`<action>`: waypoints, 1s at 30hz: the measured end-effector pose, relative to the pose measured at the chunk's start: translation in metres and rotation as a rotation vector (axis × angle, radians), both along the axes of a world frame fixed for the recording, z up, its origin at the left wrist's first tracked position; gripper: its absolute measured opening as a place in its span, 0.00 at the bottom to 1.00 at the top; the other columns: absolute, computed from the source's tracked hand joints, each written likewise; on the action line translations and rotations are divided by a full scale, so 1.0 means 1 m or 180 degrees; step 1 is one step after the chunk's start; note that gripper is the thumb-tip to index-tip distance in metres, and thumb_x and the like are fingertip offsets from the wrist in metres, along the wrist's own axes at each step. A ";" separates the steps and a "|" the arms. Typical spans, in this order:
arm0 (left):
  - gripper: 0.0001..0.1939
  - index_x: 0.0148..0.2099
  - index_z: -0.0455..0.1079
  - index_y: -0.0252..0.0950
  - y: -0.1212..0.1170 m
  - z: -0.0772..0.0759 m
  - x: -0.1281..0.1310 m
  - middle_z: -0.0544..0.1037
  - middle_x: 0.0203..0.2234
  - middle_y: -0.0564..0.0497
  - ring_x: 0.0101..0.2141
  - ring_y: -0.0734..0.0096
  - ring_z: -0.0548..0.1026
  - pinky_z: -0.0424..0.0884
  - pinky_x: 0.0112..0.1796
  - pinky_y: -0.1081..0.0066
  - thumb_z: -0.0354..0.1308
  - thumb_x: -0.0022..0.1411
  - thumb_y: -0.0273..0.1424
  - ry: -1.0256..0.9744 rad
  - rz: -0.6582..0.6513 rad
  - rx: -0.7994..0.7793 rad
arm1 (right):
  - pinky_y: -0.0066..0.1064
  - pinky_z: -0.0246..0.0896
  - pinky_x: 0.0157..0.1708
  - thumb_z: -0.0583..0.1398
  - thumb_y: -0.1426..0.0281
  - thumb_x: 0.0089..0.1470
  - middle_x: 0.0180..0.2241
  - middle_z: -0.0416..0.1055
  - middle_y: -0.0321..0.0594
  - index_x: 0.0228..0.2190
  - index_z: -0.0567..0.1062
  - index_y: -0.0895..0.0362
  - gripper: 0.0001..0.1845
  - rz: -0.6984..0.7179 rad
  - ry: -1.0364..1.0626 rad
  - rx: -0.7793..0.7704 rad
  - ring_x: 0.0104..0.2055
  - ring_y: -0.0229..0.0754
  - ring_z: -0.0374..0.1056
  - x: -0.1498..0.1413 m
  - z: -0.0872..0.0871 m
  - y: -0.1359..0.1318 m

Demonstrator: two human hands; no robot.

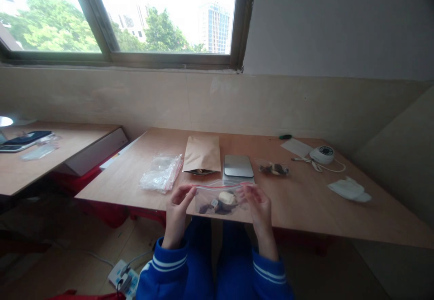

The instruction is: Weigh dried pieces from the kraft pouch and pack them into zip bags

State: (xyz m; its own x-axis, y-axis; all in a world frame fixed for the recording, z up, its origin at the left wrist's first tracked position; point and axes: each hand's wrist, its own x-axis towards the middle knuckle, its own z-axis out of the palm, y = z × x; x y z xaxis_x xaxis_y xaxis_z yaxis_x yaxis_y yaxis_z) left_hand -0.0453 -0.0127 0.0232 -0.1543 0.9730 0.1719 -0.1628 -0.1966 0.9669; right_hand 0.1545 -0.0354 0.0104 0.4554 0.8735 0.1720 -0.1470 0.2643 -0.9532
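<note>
Blue sleeves (169, 264) lead up to two hands at the near edge of the bench (305, 205), the left hand (179, 206) and the right hand (260, 205) each pinching one upper corner of a clear bag (206, 196). Gripped that way, its red strip (217, 185) is drawn nearly straight, and the pale piece (227, 198) and dark pieces (224, 208) inside sit low, probably by their own weight. Whether the bottom rests on the wood I cannot tell.

Just beyond is what looks like a flat scale (238, 166), with a paper bag (202, 151) beside it on the left, mouth partly open and turned toward the person, which likely makes it easy to get at. Further left, spare clear bags (161, 173) lie piled, seemingly to stay within reach. Right of the scale, a second filled bag (274, 169) lies flat, apart from the held one. Farther right are a white camera (322, 154) with its cable (334, 169), and a crumpled white cloth (351, 189)
</note>
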 end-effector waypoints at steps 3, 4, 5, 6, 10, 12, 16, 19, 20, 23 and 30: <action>0.08 0.34 0.74 0.35 0.000 0.000 0.001 0.77 0.28 0.53 0.34 0.71 0.74 0.69 0.39 0.73 0.64 0.53 0.34 0.0028 0.0098 -0.0007 | 0.27 0.69 0.21 0.65 0.59 0.46 0.27 0.77 0.40 0.28 0.76 0.58 0.14 -0.0020 -0.0071 -0.0006 0.26 0.39 0.70 0.001 0.002 0.000; 0.08 0.34 0.73 0.35 0.000 0.001 0.002 0.77 0.28 0.53 0.34 0.70 0.74 0.69 0.39 0.73 0.65 0.52 0.34 0.0010 0.0147 0.0001 | 0.29 0.71 0.23 0.65 0.59 0.46 0.27 0.77 0.41 0.28 0.76 0.58 0.14 -0.0044 -0.0109 -0.0002 0.27 0.40 0.71 0.001 0.002 0.000; 0.09 0.33 0.73 0.36 0.001 0.001 0.003 0.77 0.28 0.53 0.34 0.70 0.74 0.69 0.38 0.73 0.65 0.52 0.35 -0.0015 0.0186 0.0011 | 0.31 0.72 0.25 0.65 0.59 0.46 0.27 0.77 0.41 0.28 0.76 0.58 0.14 -0.0071 -0.0146 0.0007 0.28 0.41 0.72 0.000 0.002 0.000; 0.09 0.33 0.73 0.36 0.001 0.001 0.004 0.76 0.27 0.53 0.33 0.69 0.74 0.69 0.38 0.73 0.65 0.52 0.35 -0.0046 0.0214 0.0019 | 0.32 0.72 0.27 0.65 0.59 0.47 0.28 0.77 0.41 0.27 0.76 0.58 0.14 -0.0095 -0.0178 0.0015 0.30 0.42 0.73 0.000 0.003 0.001; 0.10 0.34 0.73 0.36 0.001 -0.001 0.008 0.76 0.26 0.54 0.31 0.71 0.73 0.69 0.35 0.75 0.63 0.53 0.38 -0.0098 0.0212 -0.0014 | 0.32 0.73 0.28 0.65 0.60 0.47 0.28 0.77 0.40 0.28 0.77 0.58 0.13 -0.0102 -0.0188 0.0017 0.28 0.40 0.72 -0.003 0.000 0.002; 0.11 0.36 0.74 0.36 0.000 -0.001 0.010 0.76 0.27 0.54 0.30 0.72 0.72 0.69 0.34 0.75 0.63 0.54 0.38 -0.0040 0.0194 -0.0044 | 0.30 0.72 0.24 0.65 0.60 0.47 0.26 0.76 0.40 0.29 0.76 0.58 0.13 -0.0124 -0.0147 -0.0002 0.25 0.39 0.71 -0.004 -0.002 0.002; 0.12 0.35 0.74 0.35 -0.002 0.003 0.013 0.76 0.26 0.52 0.30 0.70 0.73 0.69 0.33 0.73 0.64 0.51 0.38 0.0087 0.0115 -0.0097 | 0.27 0.70 0.19 0.65 0.59 0.47 0.25 0.75 0.39 0.29 0.76 0.58 0.14 -0.0245 -0.0095 -0.0042 0.23 0.37 0.68 -0.004 0.000 0.001; 0.10 0.32 0.73 0.36 -0.002 0.006 0.016 0.75 0.24 0.54 0.28 0.72 0.71 0.69 0.32 0.74 0.64 0.51 0.37 0.0105 0.0124 -0.0092 | 0.27 0.70 0.19 0.65 0.59 0.46 0.24 0.74 0.39 0.28 0.76 0.58 0.14 -0.0250 -0.0118 -0.0033 0.23 0.37 0.68 -0.004 0.005 0.001; 0.10 0.31 0.73 0.36 -0.002 0.006 0.017 0.75 0.24 0.54 0.28 0.73 0.71 0.68 0.32 0.75 0.64 0.52 0.37 0.0063 0.0124 -0.0068 | 0.27 0.70 0.19 0.65 0.59 0.46 0.24 0.74 0.39 0.28 0.76 0.58 0.14 -0.0247 -0.0123 -0.0020 0.23 0.37 0.68 -0.004 0.006 0.001; 0.09 0.32 0.71 0.36 -0.002 0.004 0.017 0.74 0.24 0.55 0.28 0.74 0.70 0.67 0.32 0.76 0.63 0.53 0.36 -0.0143 0.0034 -0.0024 | 0.26 0.70 0.19 0.65 0.60 0.46 0.24 0.74 0.38 0.27 0.75 0.58 0.13 -0.0215 -0.0116 0.0029 0.24 0.37 0.69 -0.005 0.008 0.000; 0.08 0.28 0.70 0.35 -0.005 0.003 0.009 0.73 0.22 0.55 0.27 0.74 0.69 0.65 0.31 0.75 0.64 0.51 0.34 -0.0464 0.0031 -0.0198 | 0.26 0.67 0.19 0.65 0.60 0.47 0.23 0.72 0.36 0.27 0.74 0.57 0.13 -0.0296 -0.0054 0.0050 0.21 0.35 0.67 -0.012 0.008 -0.003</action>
